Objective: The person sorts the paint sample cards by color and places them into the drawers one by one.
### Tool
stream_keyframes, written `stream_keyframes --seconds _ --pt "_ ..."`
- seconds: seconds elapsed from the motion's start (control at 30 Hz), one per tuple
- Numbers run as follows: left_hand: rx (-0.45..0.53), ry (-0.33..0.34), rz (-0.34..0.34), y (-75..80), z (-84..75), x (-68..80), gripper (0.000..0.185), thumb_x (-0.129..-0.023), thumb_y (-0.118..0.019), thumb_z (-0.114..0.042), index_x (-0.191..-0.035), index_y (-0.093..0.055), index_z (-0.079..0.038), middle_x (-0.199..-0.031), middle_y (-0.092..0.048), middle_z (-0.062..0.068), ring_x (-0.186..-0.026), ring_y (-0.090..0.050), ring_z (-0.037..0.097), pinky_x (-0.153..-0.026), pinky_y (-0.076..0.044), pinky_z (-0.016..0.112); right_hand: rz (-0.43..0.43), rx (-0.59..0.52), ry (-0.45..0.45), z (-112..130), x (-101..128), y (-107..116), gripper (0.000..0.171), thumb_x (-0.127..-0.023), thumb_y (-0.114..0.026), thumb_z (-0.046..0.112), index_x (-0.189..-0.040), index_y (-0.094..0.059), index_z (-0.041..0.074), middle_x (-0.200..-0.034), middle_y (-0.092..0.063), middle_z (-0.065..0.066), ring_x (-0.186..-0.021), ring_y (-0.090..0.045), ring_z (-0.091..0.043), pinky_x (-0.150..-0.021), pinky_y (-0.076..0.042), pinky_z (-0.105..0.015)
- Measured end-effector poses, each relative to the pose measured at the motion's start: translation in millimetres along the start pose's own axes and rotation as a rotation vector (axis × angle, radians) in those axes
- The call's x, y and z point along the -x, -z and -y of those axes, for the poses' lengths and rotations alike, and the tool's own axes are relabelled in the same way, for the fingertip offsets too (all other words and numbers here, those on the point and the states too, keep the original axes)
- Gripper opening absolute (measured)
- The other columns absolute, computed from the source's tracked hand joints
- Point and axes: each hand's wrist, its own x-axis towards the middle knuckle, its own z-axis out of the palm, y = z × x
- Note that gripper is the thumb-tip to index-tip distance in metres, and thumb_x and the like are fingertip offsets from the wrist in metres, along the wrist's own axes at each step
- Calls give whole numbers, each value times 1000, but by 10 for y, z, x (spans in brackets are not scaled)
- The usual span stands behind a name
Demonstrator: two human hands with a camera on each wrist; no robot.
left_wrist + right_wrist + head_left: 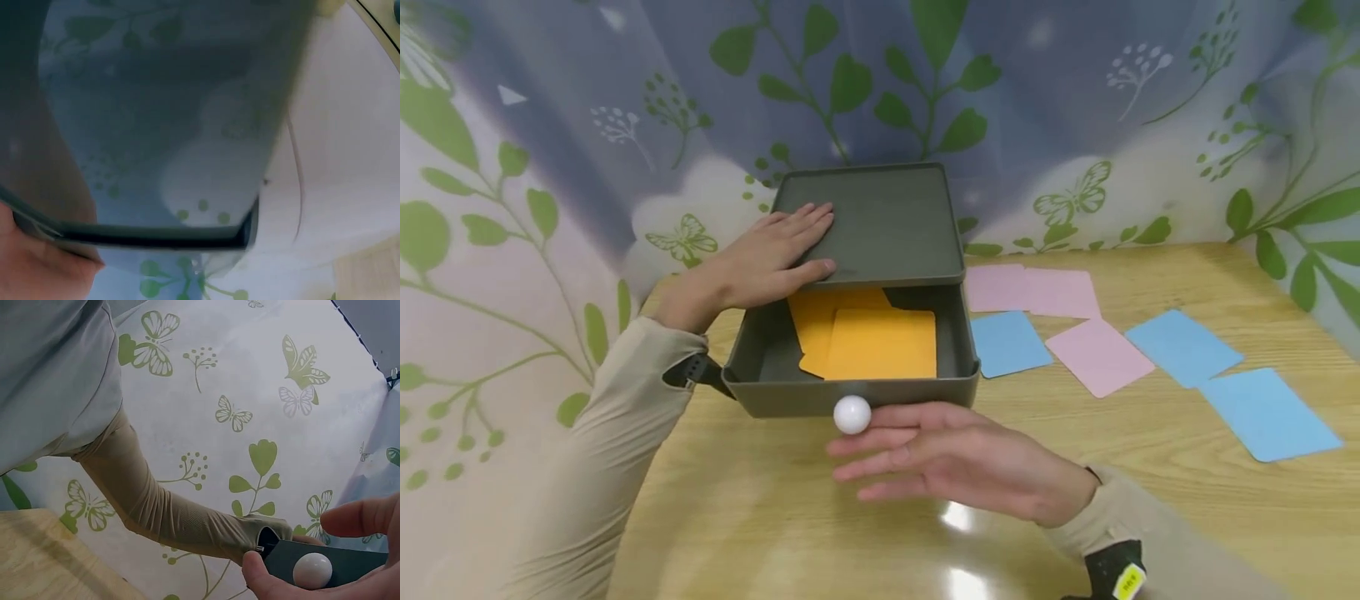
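- Right hand (955, 462) is nearest to the camera, palm up, fingers straight and a bit spread, holding nothing; fingertips are just beside the white knob (852, 414), touching or not I cannot tell from head view.
- Knob sits on the front wall of the grey drawer (760, 367), which is pulled out toward the person.
- Inside the drawer lie orange cards (880, 343), approx. two or three, overlapping.
- Left hand (771, 254) lies flat on the top of the grey box (887, 221), at its left edge, fingers straight and together, thumb along the front rim; it grips nothing.
- On the wooden table (1150, 500), right of the box: pink cards (1097, 354) and blue cards (1266, 412), loose, some overlapping.
- Behind everything hangs a curtain (1075, 100) w/ green leaves and butterflies.
- Right wrist view only: thumb and one finger stand on both sides of the knob (312, 570), very close, not closed on it; the left sleeve (162, 506) shows behind.
- Left wrist view: blurred, only a dark box edge (156, 236) and a bit of the hand (31, 265); no cards visible there.
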Motion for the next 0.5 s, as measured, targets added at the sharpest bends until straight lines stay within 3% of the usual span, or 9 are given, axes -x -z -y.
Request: stream_keyframes --seconds 0.3,0.5 --pt "14 47 42 -6 -89 -55 72 -103 -32 -46 -154 -6 -2 -161 -2 13 -148 0 29 -118 -3 48 -170 72 -33 89 15 49 42 -98 -42 -1 -139 -41 -7 -142 -46 -25 -130 -47 -37 -107 -37 -49" --pt "7 76 54 37 -79 15 76 -102 -28 -53 -154 -4 -3 -161 -1 12 -148 1 28 -118 -3 48 -144 89 -37 110 -34 87 40 -100 -40 0 -139 -43 -5 -142 -46 -25 -129 -47 -36 -107 -37 -48"
